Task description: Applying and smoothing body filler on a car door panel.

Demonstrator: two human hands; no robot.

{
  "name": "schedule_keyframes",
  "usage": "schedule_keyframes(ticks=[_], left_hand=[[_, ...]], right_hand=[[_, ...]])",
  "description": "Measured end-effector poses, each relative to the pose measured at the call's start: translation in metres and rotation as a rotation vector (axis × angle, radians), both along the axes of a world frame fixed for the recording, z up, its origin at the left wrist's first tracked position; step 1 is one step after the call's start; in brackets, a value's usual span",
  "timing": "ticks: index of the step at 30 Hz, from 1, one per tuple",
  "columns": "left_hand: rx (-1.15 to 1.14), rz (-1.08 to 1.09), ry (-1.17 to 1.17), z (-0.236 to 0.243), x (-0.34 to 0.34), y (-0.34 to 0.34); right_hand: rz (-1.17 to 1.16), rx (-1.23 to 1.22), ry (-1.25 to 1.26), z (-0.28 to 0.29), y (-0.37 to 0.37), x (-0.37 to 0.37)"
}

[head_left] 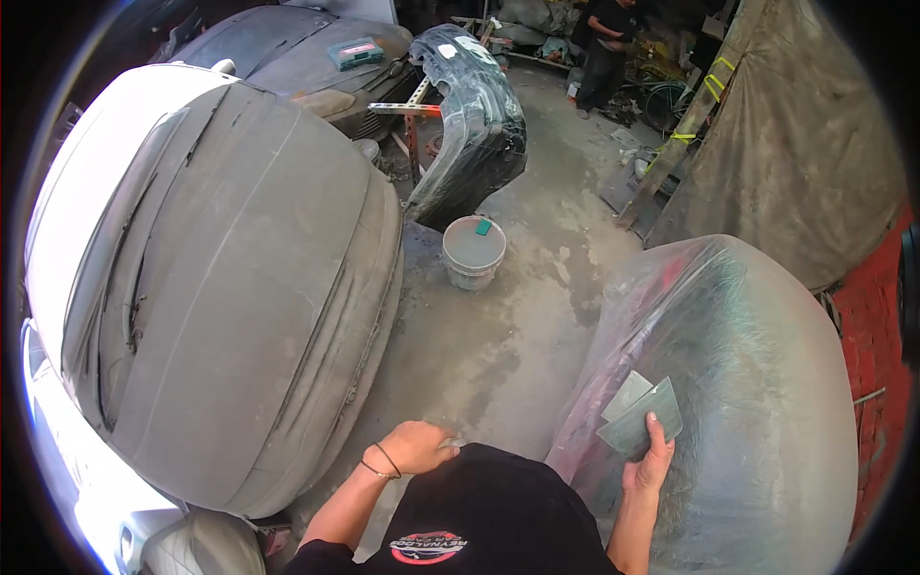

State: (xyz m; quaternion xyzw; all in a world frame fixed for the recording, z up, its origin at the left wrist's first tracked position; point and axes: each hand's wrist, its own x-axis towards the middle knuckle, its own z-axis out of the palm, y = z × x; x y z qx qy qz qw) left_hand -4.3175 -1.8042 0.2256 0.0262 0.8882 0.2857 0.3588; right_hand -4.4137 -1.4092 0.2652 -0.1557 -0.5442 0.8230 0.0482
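In my right hand [651, 454] are grey-green sheets [643, 423] that look like sandpaper, one overlapping another. The thumb presses on their face, and the fingers are mostly hidden behind. They are held in front of a car [767, 383] draped in clear plastic film. My left hand [422, 447], with dark bands on its wrist, is closed close to my black shirt [489, 503]. A small pale bit shows at its fingertips, too unclear to name. That hand is nearest to the dusty grey car [240, 287] on the left.
A bucket [470, 264] of cloudy water stands on the wet concrete floor [479, 355], a green block [483, 228] at its rim. Beyond it a dark bumper [484, 125] rests on a metal stand [412, 134]. Another person [604, 48] stands at the back. A brown tarp [786, 144] hangs right.
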Motion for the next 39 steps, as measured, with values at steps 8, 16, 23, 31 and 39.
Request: schedule_keyframes(ticks=[8,16,23,31,39], left_hand=[[1.189,0.567,0.22,-0.004,-0.045,0.087],[0.793,0.936,0.51,0.013,-0.141,0.119],[0.695,1.169,0.891,0.07,-0.246,0.171],[0.34,0.82,0.844,0.084,-0.336,0.222],[0.253,0.766,0.894,0.119,-0.343,0.23]], right_hand=[[0.538,-0.088,-0.223,0.006,-0.101,-0.069],[1.026,-0.126,-0.028,-0.007,-0.097,-0.196],[0.893,-0.448,-0.318,0.005,-0.063,-0.334],[0.854,-0.331,-0.241,-0.005,-0.047,-0.395],[1.035,-0.227,0.0,0.035,-0.046,-0.397]])
